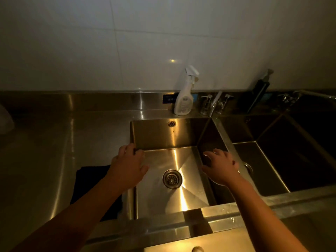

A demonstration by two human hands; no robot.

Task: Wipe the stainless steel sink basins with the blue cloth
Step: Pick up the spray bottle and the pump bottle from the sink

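Observation:
A stainless steel sink has a left basin (160, 135) with a round drain (172, 179) and a darker right basin (283, 160). A dark cloth (89, 180) lies flat on the counter just left of the left basin, partly under my left forearm. My left hand (128, 165) hovers over the basin's left rim, fingers spread, holding nothing. My right hand (221, 166) is over the divider between the two basins, fingers apart and empty.
A white spray bottle (184, 93) stands on the back ledge beside the faucet (214, 104). A dark soap dispenser (258, 95) and a second tap (291, 97) are further right. Steel counter (45, 142) extends left. A white tiled wall rises behind.

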